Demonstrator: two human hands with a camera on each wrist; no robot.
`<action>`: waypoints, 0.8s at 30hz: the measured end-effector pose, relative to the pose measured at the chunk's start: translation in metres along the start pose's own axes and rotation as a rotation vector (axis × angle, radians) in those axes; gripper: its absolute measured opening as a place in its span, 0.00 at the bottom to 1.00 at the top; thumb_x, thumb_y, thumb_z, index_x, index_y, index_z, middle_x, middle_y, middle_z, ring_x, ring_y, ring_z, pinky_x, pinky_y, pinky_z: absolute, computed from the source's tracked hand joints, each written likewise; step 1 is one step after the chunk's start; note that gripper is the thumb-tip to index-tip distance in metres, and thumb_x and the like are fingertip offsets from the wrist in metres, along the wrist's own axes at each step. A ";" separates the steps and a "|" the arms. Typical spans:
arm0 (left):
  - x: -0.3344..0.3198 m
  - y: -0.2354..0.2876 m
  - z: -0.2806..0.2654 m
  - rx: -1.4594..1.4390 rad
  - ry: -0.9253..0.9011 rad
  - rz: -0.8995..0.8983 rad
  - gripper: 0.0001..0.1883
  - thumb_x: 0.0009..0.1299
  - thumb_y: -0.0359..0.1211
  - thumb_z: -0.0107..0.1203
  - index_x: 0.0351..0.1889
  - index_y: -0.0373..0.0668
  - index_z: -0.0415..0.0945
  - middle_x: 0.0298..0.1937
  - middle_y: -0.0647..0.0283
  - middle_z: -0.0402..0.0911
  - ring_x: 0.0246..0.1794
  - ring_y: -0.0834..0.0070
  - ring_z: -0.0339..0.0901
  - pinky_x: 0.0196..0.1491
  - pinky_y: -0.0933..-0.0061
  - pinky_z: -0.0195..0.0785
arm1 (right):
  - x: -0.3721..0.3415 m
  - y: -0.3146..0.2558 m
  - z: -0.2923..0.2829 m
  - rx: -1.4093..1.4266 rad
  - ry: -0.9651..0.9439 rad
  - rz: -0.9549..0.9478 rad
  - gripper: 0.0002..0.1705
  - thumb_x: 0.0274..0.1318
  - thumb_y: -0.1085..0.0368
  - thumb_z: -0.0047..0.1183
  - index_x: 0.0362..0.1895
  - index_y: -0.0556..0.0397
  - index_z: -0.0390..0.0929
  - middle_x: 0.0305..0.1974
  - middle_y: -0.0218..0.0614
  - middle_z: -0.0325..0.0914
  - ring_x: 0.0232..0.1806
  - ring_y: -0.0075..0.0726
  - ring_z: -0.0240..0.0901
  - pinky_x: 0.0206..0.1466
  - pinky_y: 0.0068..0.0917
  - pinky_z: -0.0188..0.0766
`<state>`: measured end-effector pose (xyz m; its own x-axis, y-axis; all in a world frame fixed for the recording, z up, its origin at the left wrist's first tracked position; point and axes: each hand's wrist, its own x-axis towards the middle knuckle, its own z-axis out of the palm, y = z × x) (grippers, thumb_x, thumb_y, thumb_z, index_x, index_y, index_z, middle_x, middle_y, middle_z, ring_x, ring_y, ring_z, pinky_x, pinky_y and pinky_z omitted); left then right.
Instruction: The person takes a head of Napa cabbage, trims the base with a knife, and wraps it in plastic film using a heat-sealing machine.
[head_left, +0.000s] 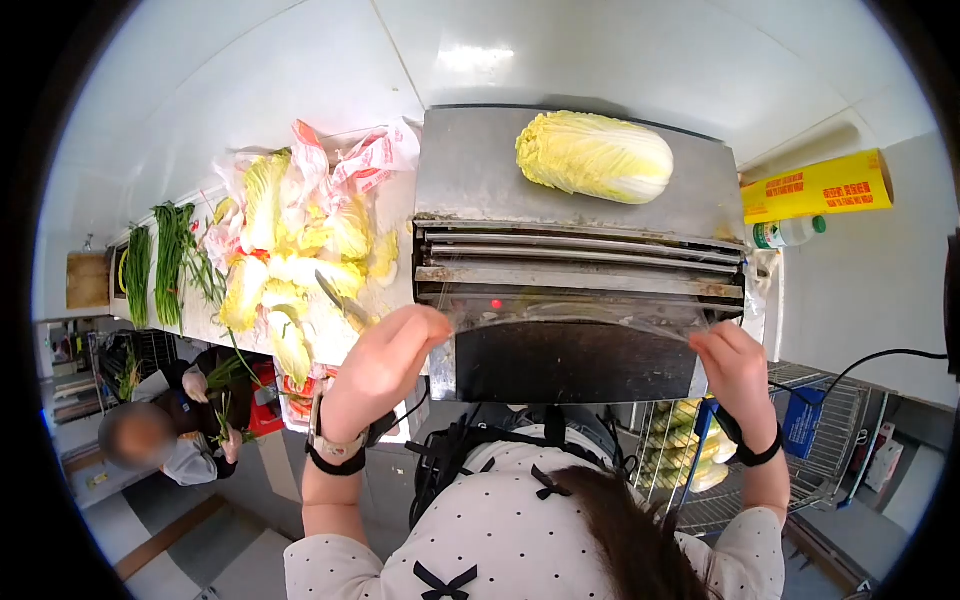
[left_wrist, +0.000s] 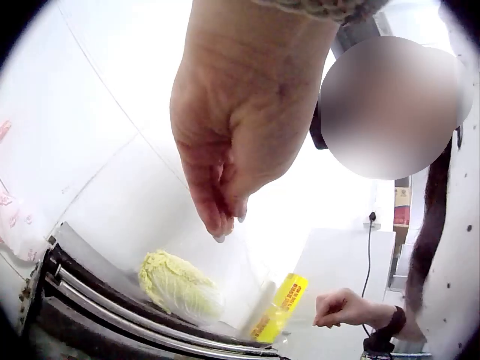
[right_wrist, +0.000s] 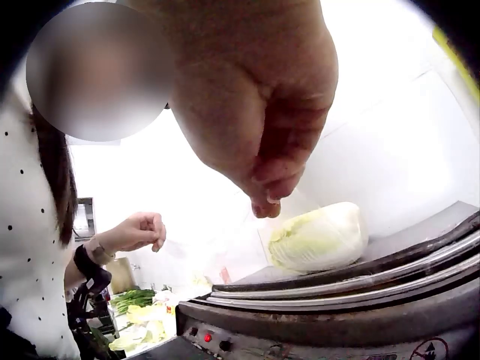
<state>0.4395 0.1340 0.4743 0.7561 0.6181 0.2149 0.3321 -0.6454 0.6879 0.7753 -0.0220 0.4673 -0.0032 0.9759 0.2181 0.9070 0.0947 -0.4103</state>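
Observation:
A sheet of clear film [head_left: 580, 318] stretches between both hands over the front of a metal wrapping machine [head_left: 575, 365]. The left hand [head_left: 392, 362] pinches the film's left corner and the right hand [head_left: 735, 372] pinches its right corner. In the left wrist view the left hand [left_wrist: 232, 127] has thumb and fingertips together; in the right wrist view the right hand [right_wrist: 262, 120] does too. Behind the rollers, a whole napa cabbage [head_left: 597, 157] lies on the machine's grey top, untouched. The film is barely visible in the wrist views.
Loose cabbage leaves [head_left: 290, 270], a knife [head_left: 330, 290] and plastic bags lie on the left counter beside green onions [head_left: 173, 262]. A yellow box [head_left: 818, 187] and a bottle [head_left: 790, 232] are at right. A wire cart [head_left: 820, 440] stands below; another person [head_left: 190, 440] is at lower left.

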 end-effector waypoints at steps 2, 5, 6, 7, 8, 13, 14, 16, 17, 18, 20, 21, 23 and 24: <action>-0.010 0.011 -0.004 0.039 -0.008 0.015 0.07 0.56 0.17 0.50 0.32 0.33 0.68 0.32 0.53 0.74 0.33 0.57 0.74 0.34 0.67 0.69 | -0.011 -0.007 -0.005 -0.001 0.010 -0.001 0.08 0.36 0.77 0.58 0.27 0.58 0.75 0.21 0.37 0.66 0.21 0.39 0.66 0.23 0.30 0.64; -0.022 0.026 -0.010 0.091 -0.030 0.044 0.08 0.56 0.16 0.51 0.31 0.34 0.68 0.32 0.55 0.75 0.31 0.59 0.75 0.33 0.69 0.70 | -0.025 -0.016 -0.013 -0.038 0.018 -0.028 0.10 0.35 0.77 0.59 0.28 0.58 0.76 0.21 0.36 0.66 0.21 0.38 0.67 0.22 0.29 0.64; -0.026 0.030 -0.012 0.085 -0.039 0.046 0.09 0.54 0.16 0.50 0.32 0.34 0.68 0.32 0.54 0.75 0.32 0.58 0.74 0.33 0.68 0.69 | -0.030 -0.020 -0.015 -0.039 0.023 -0.029 0.10 0.35 0.77 0.59 0.28 0.58 0.76 0.21 0.36 0.66 0.21 0.37 0.67 0.22 0.29 0.64; -0.029 0.035 -0.013 0.078 -0.047 0.048 0.11 0.52 0.16 0.49 0.33 0.34 0.68 0.33 0.54 0.74 0.33 0.57 0.74 0.33 0.68 0.69 | -0.034 -0.025 -0.018 -0.039 0.029 -0.031 0.10 0.35 0.77 0.59 0.28 0.58 0.76 0.21 0.36 0.66 0.21 0.37 0.67 0.21 0.29 0.64; -0.033 0.040 -0.015 0.071 -0.054 0.051 0.12 0.50 0.16 0.49 0.34 0.34 0.68 0.33 0.53 0.73 0.33 0.56 0.73 0.33 0.67 0.69 | -0.039 -0.029 -0.020 -0.040 0.034 -0.033 0.10 0.35 0.77 0.59 0.28 0.58 0.76 0.21 0.35 0.66 0.21 0.37 0.67 0.21 0.29 0.64; -0.053 0.068 -0.027 0.101 -0.121 0.073 0.14 0.51 0.19 0.48 0.37 0.36 0.68 0.38 0.55 0.74 0.38 0.58 0.74 0.38 0.66 0.69 | -0.064 -0.048 -0.036 -0.077 0.064 -0.057 0.10 0.35 0.77 0.59 0.28 0.58 0.76 0.21 0.35 0.66 0.21 0.37 0.68 0.21 0.29 0.64; -0.057 0.071 -0.028 0.122 -0.117 0.105 0.14 0.51 0.19 0.49 0.37 0.36 0.68 0.38 0.55 0.74 0.38 0.58 0.74 0.38 0.66 0.69 | -0.070 -0.051 -0.038 -0.082 0.075 -0.059 0.10 0.35 0.77 0.59 0.28 0.58 0.76 0.21 0.35 0.67 0.21 0.37 0.68 0.22 0.29 0.64; -0.065 0.078 -0.031 0.161 -0.112 0.164 0.14 0.52 0.19 0.49 0.37 0.35 0.69 0.38 0.56 0.74 0.38 0.59 0.74 0.38 0.67 0.69 | -0.081 -0.058 -0.041 -0.093 0.092 -0.060 0.10 0.35 0.77 0.58 0.29 0.58 0.76 0.21 0.34 0.67 0.22 0.37 0.68 0.22 0.29 0.65; -0.068 0.085 -0.034 0.194 -0.099 0.172 0.13 0.52 0.20 0.49 0.37 0.35 0.69 0.39 0.56 0.74 0.38 0.60 0.74 0.37 0.67 0.69 | -0.086 -0.063 -0.044 -0.102 0.102 -0.059 0.10 0.35 0.76 0.58 0.29 0.58 0.76 0.22 0.34 0.68 0.22 0.37 0.68 0.23 0.29 0.65; -0.072 0.091 -0.036 0.196 -0.091 0.182 0.13 0.52 0.20 0.49 0.37 0.35 0.70 0.39 0.57 0.75 0.38 0.60 0.75 0.37 0.68 0.69 | -0.089 -0.069 -0.049 -0.110 0.112 -0.059 0.11 0.35 0.76 0.58 0.30 0.57 0.77 0.22 0.34 0.68 0.22 0.37 0.68 0.23 0.29 0.65; -0.078 0.099 -0.041 0.201 -0.074 0.205 0.14 0.51 0.19 0.49 0.37 0.35 0.70 0.39 0.57 0.75 0.37 0.61 0.75 0.37 0.68 0.69 | -0.095 -0.080 -0.058 -0.128 0.126 -0.058 0.11 0.35 0.76 0.58 0.30 0.57 0.77 0.23 0.34 0.69 0.22 0.38 0.69 0.23 0.29 0.65; -0.081 0.104 -0.044 0.224 -0.073 0.196 0.14 0.51 0.20 0.50 0.37 0.36 0.70 0.39 0.58 0.75 0.37 0.61 0.75 0.37 0.68 0.70 | -0.098 -0.084 -0.063 -0.135 0.129 -0.057 0.11 0.35 0.76 0.58 0.30 0.57 0.77 0.23 0.34 0.70 0.23 0.38 0.69 0.24 0.29 0.65; -0.082 0.113 -0.049 0.205 -0.033 0.204 0.14 0.51 0.20 0.50 0.37 0.36 0.70 0.39 0.58 0.75 0.37 0.61 0.75 0.37 0.68 0.70 | -0.097 -0.093 -0.074 -0.166 0.148 -0.070 0.10 0.35 0.75 0.59 0.29 0.57 0.77 0.24 0.35 0.70 0.23 0.37 0.69 0.24 0.28 0.65; -0.081 0.116 -0.052 0.196 -0.013 0.208 0.14 0.51 0.20 0.50 0.37 0.36 0.71 0.38 0.58 0.75 0.37 0.61 0.75 0.38 0.68 0.70 | -0.095 -0.092 -0.078 -0.149 0.169 -0.043 0.09 0.36 0.75 0.60 0.28 0.57 0.77 0.23 0.35 0.69 0.22 0.37 0.69 0.23 0.28 0.65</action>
<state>0.3874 0.0324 0.5722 0.8260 0.4586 0.3278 0.2713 -0.8331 0.4821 0.7244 -0.1390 0.5532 0.0162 0.9237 0.3828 0.9599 0.0928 -0.2646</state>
